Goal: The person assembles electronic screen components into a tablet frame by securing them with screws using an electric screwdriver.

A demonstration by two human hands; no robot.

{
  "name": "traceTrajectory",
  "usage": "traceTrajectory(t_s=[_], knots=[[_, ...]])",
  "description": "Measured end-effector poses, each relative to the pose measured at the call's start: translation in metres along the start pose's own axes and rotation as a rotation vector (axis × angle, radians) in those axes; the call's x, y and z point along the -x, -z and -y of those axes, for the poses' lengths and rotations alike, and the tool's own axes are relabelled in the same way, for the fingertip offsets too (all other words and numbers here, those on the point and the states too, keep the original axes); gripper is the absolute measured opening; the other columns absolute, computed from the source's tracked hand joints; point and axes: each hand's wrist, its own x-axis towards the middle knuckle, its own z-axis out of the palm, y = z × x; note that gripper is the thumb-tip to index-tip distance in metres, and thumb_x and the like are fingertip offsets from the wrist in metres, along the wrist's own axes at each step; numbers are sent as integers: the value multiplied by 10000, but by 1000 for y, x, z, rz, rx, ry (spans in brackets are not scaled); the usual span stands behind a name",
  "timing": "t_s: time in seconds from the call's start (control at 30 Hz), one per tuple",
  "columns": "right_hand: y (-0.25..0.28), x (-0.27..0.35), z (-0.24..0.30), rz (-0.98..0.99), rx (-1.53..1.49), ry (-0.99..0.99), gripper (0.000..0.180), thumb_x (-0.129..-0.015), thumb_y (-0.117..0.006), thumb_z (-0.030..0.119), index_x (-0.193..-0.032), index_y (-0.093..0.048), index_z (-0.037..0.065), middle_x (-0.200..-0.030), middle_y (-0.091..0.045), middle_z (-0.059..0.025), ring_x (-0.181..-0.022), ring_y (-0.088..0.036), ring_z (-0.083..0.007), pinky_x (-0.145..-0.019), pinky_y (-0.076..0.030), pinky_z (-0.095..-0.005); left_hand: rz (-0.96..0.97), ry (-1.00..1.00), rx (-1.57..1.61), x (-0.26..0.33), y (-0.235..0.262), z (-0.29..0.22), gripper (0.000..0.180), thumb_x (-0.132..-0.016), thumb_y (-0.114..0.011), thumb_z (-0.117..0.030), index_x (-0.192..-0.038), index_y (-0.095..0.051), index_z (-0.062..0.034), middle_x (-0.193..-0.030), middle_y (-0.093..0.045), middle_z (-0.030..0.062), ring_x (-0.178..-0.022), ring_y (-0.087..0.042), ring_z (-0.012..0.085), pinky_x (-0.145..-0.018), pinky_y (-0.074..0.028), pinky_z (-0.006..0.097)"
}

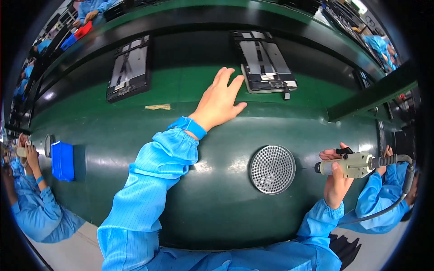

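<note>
My left hand (220,100) reaches far over the green bench, fingers spread and holding nothing. Its fingertips are close to the left edge of an opened tablet-like device (266,61), whose inner parts show; a small tab sticks out at its near end. In my right hand (335,178) is a cream-coloured electric screwdriver (355,165), its thin bit pointing left and a cable running from its back end. Between my arms lies a round grey dish (272,170) with a grid of small holes or dimples. Another opened device (130,67) rests at the far left.
A blue bin (62,161) stands at the left, beside a co-worker (38,203). A green metal bar (373,97) crosses at the right, near another person in blue. A raised dark ledge (190,22) runs behind the devices. A tan strip (158,107) lies on the bench.
</note>
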Motion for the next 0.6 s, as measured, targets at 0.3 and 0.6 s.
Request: traceTrajectory(t_s=[0.3, 0.6], knots=[[15, -3, -15, -86, -78, 63, 536, -818, -616, 154, -1259, -401, -63, -795, -574, -103, -747, -561, -197, -779, -474, -365, 217, -60, -117, -72, -30, 0, 594, -663, -780, -222, -1165, -516, -47, -1238, -473, 212, -1191, -421, 429, -957, -430, 448], [33, 1, -24, -102, -62, 78, 471, -811, -669, 139, -1202, -465, -25, -800, -564, -46, -746, -546, -131, -650, -448, -258, 47, -154, -408, -73, -18, -23, 495, -668, -600, -15, -1145, -518, -120, -980, -547, 156, -859, -594, 351, -637, -521, 439]])
